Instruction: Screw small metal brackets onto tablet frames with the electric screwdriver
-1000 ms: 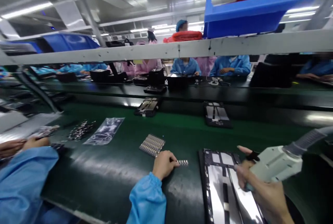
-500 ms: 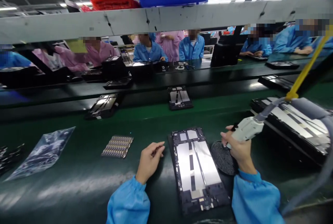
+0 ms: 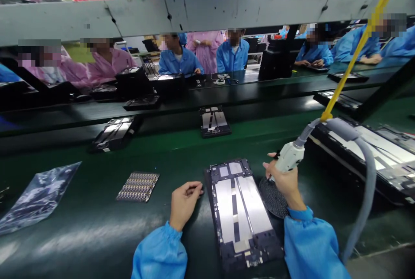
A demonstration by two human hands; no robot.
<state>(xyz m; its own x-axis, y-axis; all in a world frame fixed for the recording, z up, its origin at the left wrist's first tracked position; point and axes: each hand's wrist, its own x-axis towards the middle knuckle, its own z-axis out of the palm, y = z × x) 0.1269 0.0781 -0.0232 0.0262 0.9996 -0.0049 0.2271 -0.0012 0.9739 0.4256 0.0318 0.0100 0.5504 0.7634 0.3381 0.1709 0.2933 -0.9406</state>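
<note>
My right hand (image 3: pixel 287 179) is wrapped round a white electric screwdriver (image 3: pixel 290 157), which tilts with its lower end over a round black screw tray (image 3: pixel 274 199). A yellow strap (image 3: pixel 356 54) and a grey cable (image 3: pixel 369 179) run from its top. To the left of the tray lies an opened tablet (image 3: pixel 243 205), its silvery battery panels facing up. My left hand (image 3: pixel 186 201) is just left of the tablet, apart from it, with thumb and fingers pressed together. Whatever is between those fingertips is hidden.
A sheet of small parts in rows (image 3: pixel 138 187) and a clear plastic bag (image 3: pixel 40 197) lie at left. More opened tablets rest on the line beyond, one (image 3: pixel 215 121) straight ahead. A stack of tablets (image 3: pixel 366 158) stands at right. Co-workers sit across the line under a grey beam (image 3: pixel 214 15).
The view has shifted slightly, so most things sit further left. My right hand with the screwdriver stays over the screw tray. The left hand remains beside the tablet, its fingers still closed.
</note>
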